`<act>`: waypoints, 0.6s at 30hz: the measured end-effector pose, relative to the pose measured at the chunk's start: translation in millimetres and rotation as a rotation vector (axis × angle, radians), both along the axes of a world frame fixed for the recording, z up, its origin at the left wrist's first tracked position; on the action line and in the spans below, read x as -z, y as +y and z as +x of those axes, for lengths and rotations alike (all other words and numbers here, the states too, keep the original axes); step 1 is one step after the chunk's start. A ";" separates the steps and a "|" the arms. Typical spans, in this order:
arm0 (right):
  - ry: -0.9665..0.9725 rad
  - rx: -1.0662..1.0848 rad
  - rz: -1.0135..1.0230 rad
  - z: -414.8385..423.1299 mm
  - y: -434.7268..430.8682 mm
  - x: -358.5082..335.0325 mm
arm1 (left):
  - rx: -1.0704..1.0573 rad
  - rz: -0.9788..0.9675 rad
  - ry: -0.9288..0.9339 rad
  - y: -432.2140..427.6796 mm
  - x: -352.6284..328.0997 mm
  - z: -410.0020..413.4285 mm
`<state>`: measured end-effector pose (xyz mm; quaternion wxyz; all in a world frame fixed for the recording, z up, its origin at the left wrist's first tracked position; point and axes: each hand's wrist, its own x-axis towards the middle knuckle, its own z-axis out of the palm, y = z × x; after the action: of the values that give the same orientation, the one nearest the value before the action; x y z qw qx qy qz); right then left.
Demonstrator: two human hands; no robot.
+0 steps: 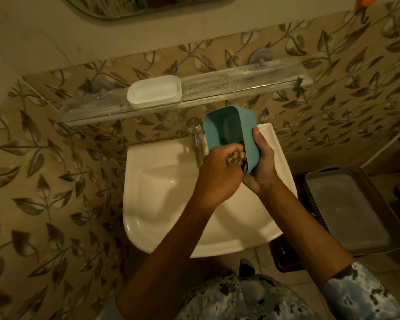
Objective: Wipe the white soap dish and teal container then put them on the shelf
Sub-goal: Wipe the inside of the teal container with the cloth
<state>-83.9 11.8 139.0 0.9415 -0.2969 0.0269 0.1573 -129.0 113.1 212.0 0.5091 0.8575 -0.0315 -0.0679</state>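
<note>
Teal container (pixel 229 125) at frame centre gripped by right hand (pixel 262 162); left hand (pixel 219 174) clenches cloth (pixel 237 158) at its rim; soap dish (pixel 154 91) on shelf (pixel 240 83).

You wear a loose cotton-like garment (pixel 236 296) printed in pale blue, white and dark mottled blotches (rather like tie-dye). Its short sleeve (pixel 365 292) ends at your right elbow. Both forearms are bare, with no watch, ring or glove on either hand.
</note>
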 end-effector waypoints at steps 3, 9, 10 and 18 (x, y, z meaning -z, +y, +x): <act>-0.013 -0.019 -0.036 1.2 -6.4 -0.3 | 0.142 0.660 -0.396 3.2 19.6 -4.4; -0.007 -0.007 -0.100 0.1 -10.1 -6.5 | 0.130 0.767 -0.432 -0.3 26.6 -5.0; -0.006 0.007 -0.107 0.6 -8.6 -7.2 | 0.080 0.673 -0.378 -4.5 24.5 -6.5; -0.049 0.058 -0.152 4.6 -8.9 -7.1 | -0.100 -0.262 0.182 -7.8 -1.3 7.8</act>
<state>-79.3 2.9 146.0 0.9208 -0.3703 0.0244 0.1203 -121.2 105.3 213.3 0.6198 0.7747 0.0489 -0.1152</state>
